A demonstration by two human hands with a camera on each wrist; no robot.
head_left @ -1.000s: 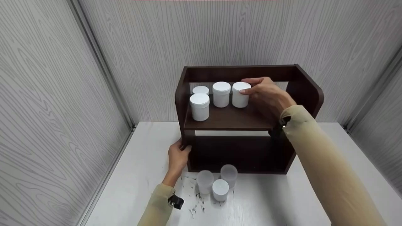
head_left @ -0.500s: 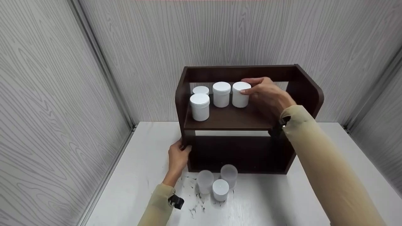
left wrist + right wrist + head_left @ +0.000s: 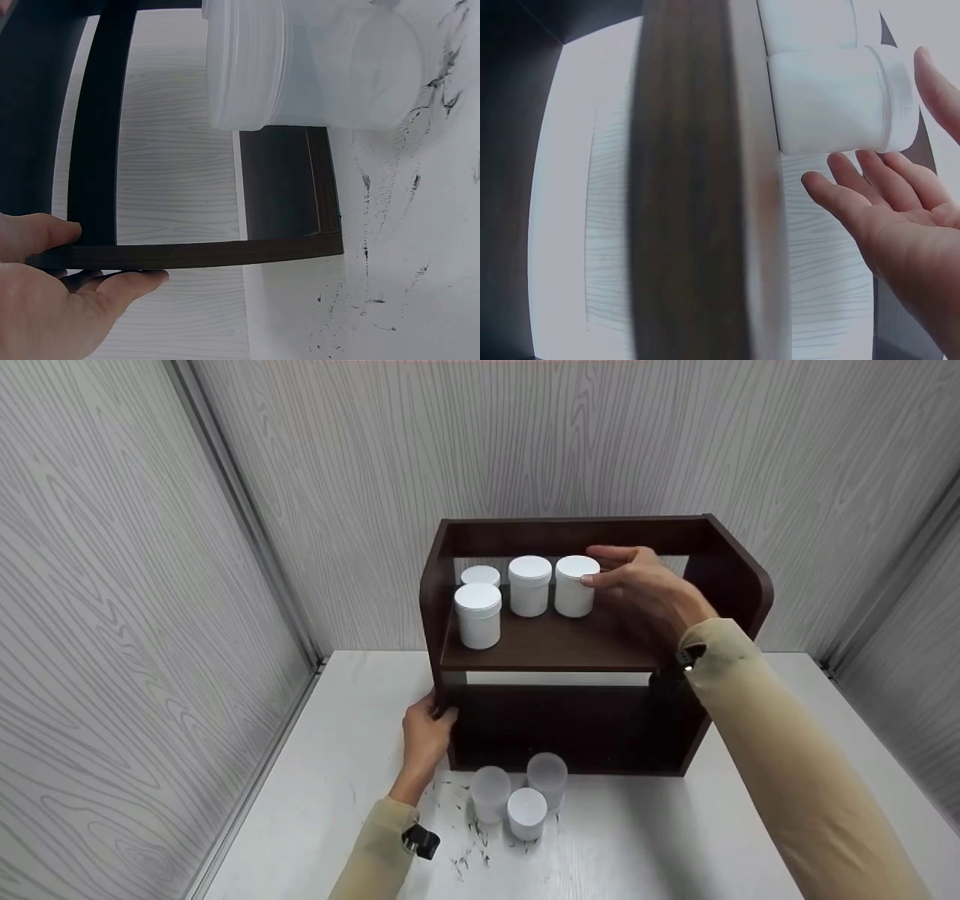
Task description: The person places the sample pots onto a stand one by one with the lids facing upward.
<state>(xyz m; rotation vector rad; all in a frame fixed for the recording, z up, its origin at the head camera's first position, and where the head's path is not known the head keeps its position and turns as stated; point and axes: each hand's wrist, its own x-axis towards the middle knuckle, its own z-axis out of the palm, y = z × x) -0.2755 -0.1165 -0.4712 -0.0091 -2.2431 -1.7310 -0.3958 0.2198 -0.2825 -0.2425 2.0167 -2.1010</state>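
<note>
My right hand (image 3: 651, 586) is beside the rightmost white lidded jar (image 3: 575, 595) on the upper board of a dark brown shelf (image 3: 562, 651). In the right wrist view the thumb (image 3: 937, 90) stands clear of that jar's lid, and the loosely extended fingers (image 3: 889, 187) lie just beside it. The jar stands upright. To its left on the same board are a second white jar (image 3: 529, 589), a front jar (image 3: 478, 619) and a partly hidden back jar (image 3: 480, 576). My left hand (image 3: 425, 735) grips the shelf's left side panel (image 3: 180, 256), thumb on one face and fingers on the other.
On the white table (image 3: 337, 780) before the shelf stand two translucent cups (image 3: 490, 795) and a small white-topped jar (image 3: 526, 814). Dark marks speckle the table around them. Wood-patterned walls (image 3: 360, 510) enclose the back and sides.
My right hand has loosened from the rightmost jar and shifted slightly right, its thumb and fingers spreading. The jar has stayed in place. My left hand keeps its grip on the shelf panel.
</note>
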